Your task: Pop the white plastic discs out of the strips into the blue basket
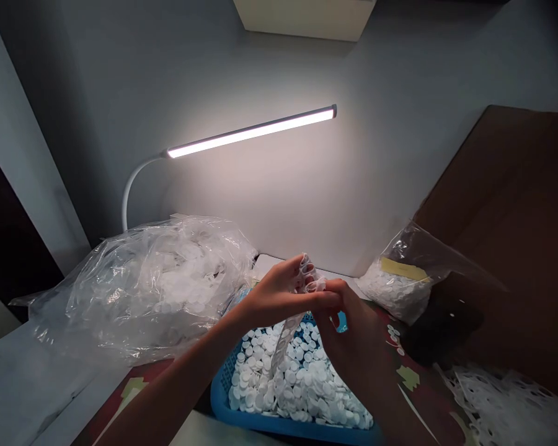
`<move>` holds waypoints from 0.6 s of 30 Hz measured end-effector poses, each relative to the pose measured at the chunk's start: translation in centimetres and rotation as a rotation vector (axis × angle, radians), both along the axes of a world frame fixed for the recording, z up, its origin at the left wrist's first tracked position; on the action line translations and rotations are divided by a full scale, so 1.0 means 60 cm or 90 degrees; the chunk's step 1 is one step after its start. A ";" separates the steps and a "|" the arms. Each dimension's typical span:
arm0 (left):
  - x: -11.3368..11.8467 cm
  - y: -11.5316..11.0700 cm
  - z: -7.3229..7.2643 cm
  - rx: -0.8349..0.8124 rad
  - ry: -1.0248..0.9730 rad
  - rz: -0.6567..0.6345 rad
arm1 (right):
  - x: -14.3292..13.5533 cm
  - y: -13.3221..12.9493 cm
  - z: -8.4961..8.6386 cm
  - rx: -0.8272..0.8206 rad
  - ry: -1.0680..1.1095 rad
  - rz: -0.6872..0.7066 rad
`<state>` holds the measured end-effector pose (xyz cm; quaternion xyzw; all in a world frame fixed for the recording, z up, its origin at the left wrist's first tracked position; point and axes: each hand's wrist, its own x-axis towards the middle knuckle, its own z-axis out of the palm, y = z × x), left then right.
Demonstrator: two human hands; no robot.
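Note:
My left hand [279, 294] and my right hand [351, 337] meet above a blue basket [223, 406]. Together they pinch a white punched strip [307, 275] with round holes; its tail hangs down toward the basket. The basket holds several small white round discs [297, 381]. My left fingers close on the strip's top, and my right fingers grip it just beside them.
A large clear plastic bag of white pieces [153, 285] lies to the left. A smaller bag with a yellow label [400, 279] sits at the right, by a brown board [516, 235]. Punched white scrap [506, 402] piles at the lower right. A lit desk lamp [251, 131] hangs overhead.

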<state>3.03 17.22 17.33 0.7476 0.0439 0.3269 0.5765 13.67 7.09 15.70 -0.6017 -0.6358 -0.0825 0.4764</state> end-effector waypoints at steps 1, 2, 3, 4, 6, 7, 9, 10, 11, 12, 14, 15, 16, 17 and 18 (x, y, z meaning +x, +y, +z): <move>0.001 -0.001 -0.002 0.012 0.002 -0.003 | 0.000 0.000 0.000 -0.010 0.013 0.010; 0.001 -0.001 -0.004 0.017 0.002 -0.008 | 0.001 0.000 0.000 -0.021 0.030 0.017; 0.001 -0.002 -0.005 0.020 0.003 -0.012 | 0.001 0.001 0.000 -0.032 0.047 0.023; 0.001 -0.002 -0.005 0.023 0.005 -0.011 | 0.002 0.001 -0.001 -0.043 0.061 0.028; 0.000 -0.004 -0.004 0.047 0.019 0.017 | 0.005 0.001 -0.002 -0.054 0.072 0.033; -0.001 -0.005 -0.003 0.066 0.029 0.042 | 0.006 0.001 -0.002 -0.053 0.075 0.030; -0.004 -0.006 0.000 0.104 0.049 0.089 | 0.008 -0.001 0.000 -0.045 0.085 0.010; -0.006 -0.006 0.001 0.117 0.056 0.104 | 0.009 -0.002 0.002 -0.044 0.093 -0.002; -0.007 -0.006 0.003 0.123 0.060 0.113 | 0.009 -0.003 0.005 -0.045 0.103 -0.010; -0.008 -0.006 0.004 0.124 0.062 0.116 | 0.008 -0.005 0.009 -0.049 0.113 -0.015; -0.010 -0.006 0.006 0.125 0.067 0.107 | 0.005 -0.008 0.018 -0.060 0.128 -0.008; -0.011 -0.006 0.007 0.126 0.068 0.099 | 0.004 -0.010 0.022 -0.062 0.133 0.000; -0.012 -0.006 0.007 0.130 0.069 0.089 | 0.002 -0.012 0.025 -0.062 0.136 0.008; -0.012 -0.006 0.008 0.135 0.069 0.078 | 0.001 -0.013 0.027 -0.056 0.136 0.014; -0.013 -0.007 0.008 0.140 0.070 0.069 | -0.001 -0.014 0.028 -0.053 0.135 0.018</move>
